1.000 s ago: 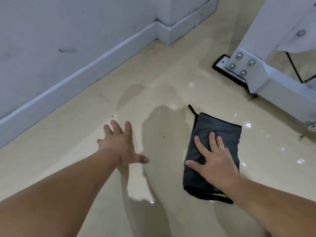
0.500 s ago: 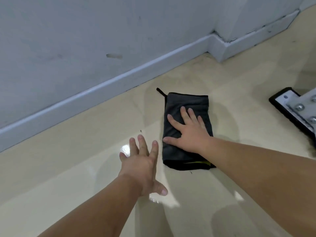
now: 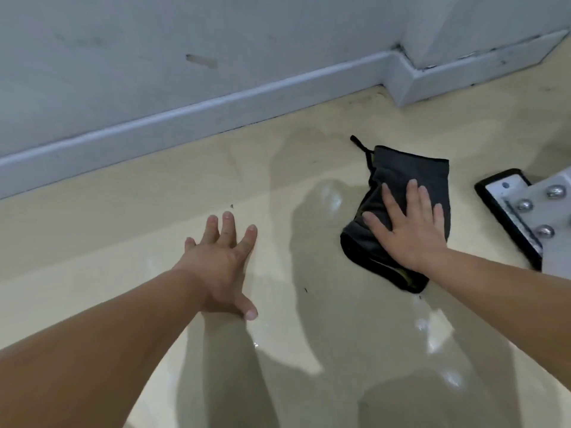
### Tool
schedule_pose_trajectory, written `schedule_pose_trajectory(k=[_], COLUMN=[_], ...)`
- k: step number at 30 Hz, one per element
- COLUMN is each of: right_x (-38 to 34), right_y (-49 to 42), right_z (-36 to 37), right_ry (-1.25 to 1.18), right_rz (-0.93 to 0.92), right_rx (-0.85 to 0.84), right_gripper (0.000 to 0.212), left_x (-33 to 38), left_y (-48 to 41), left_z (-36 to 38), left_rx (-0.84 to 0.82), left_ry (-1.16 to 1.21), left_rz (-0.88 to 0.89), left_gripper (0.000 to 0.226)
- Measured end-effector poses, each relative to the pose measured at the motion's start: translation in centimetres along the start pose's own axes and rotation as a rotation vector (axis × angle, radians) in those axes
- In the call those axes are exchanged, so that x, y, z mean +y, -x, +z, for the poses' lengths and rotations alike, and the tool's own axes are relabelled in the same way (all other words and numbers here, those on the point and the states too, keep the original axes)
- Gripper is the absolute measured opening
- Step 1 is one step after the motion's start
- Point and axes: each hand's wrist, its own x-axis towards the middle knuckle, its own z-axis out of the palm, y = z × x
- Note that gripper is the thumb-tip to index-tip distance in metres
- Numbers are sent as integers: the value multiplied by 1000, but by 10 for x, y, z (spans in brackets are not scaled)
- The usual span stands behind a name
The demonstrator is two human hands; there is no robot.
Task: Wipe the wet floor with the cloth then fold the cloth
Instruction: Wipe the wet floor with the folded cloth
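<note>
Head view: right hand (image 3: 411, 230) flat, fingers spread, pressing dark cloth (image 3: 401, 186) on wet floor (image 3: 309, 350) right of centre; left hand (image 3: 221, 264) open, empty, bracing; cloth's bunched left edge may smear.

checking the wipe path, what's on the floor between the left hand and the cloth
In the head view, only bare wet floor with a glossy puddle patch lies between the left hand and the cloth; the right hand presses the cloth.

Both hands (image 3: 411, 230) flat, fingers spread
</note>
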Motion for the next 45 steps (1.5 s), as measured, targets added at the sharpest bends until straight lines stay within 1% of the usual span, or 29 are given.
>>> schedule_pose_trajectory(k=[2, 4, 6, 8, 10, 12, 14, 16, 17, 19, 22, 23, 24, 26, 28, 29, 31, 33, 36, 38, 41, 43, 45], right_x=[20, 19, 0, -23, -43, -57, -72, -85, -90, -98, -105, -107, -111, -120, -127, -128, -127, -125, -122, -116, -89, -65, -42], right_y=[34, 70, 102, 125, 150, 179, 219, 257, 273, 298, 311, 310, 309, 315, 326, 336, 360, 378, 379, 367, 356, 360, 370], right_z=[16, 34, 50, 63, 73, 87, 103, 120, 126, 137, 129, 120, 109, 82, 49, 32, 2, -20, -30, -22, 3, 19, 36], right_ry=[-19, -47, -60, -62, -7, 41, 86, 106, 122, 158, 133, 99, 67, -42, -144, -171, -166, -109, -57, -70, -74, -92, -113], right_rz=[71, 145, 164, 142, 81, -52, -194, -269, -280, -281, -255, -224, -165, -4, 144, 193, 234, 236, 253, 245, 191, 167, 122], right_rx=[57, 109, 99, 61, -14, -101, -91, -67, -77, -112, -132, -168, -236, -337, -376, -390, -420, -454, -469, -456, -437, -419, -354], right_gripper=[81, 80, 81, 81, 78, 74, 76, 76, 75, 74, 74, 74, 73, 80, 83, 81, 71, 69, 72, 66, 60, 63, 67], left_x=[1, 5, 8, 11, 14, 21, 31, 41, 46, 52, 50, 49, 49, 51, 59, 65, 76, 86, 100, 108, 121, 124, 124], left_y=[-2, -2, -1, 3, 9, 22, 44, 68, 79, 101, 123, 125, 128, 133, 139, 146, 161, 172, 182, 182, 178, 176, 172], left_z=[1, -2, -4, -4, -4, -2, 11, 33, 47, 75, 102, 104, 102, 91, 82, 79, 75, 71, 54, 47, 59, 75, 94], left_rx=[15, 20, 14, 23, 70, 143, 244, 326, 333, 294, 258, 259, 258, 250, 232, 197, 93, 22, -5, -36, -20, 20, 56], left_ry=[5, -4, -2, -6, -57, -87, -65, -22, 3, 4, -107, -147, -173, -190, -194, -196, -201, -181, -125, -130, -101, -38, 45], left_rz=[-9, -13, -18, -41, -85, -110, -52, 27, 71, 162, 316, 377, 431, 482, 507, 542, 604, 630, 631, 575, 502, 478, 424], left_gripper=[157, 156, 156, 156, 155, 150, 132, 111, 103, 94, 94, 94, 93, 92, 86, 82, 74, 64, 48, 46, 53, 63, 70])
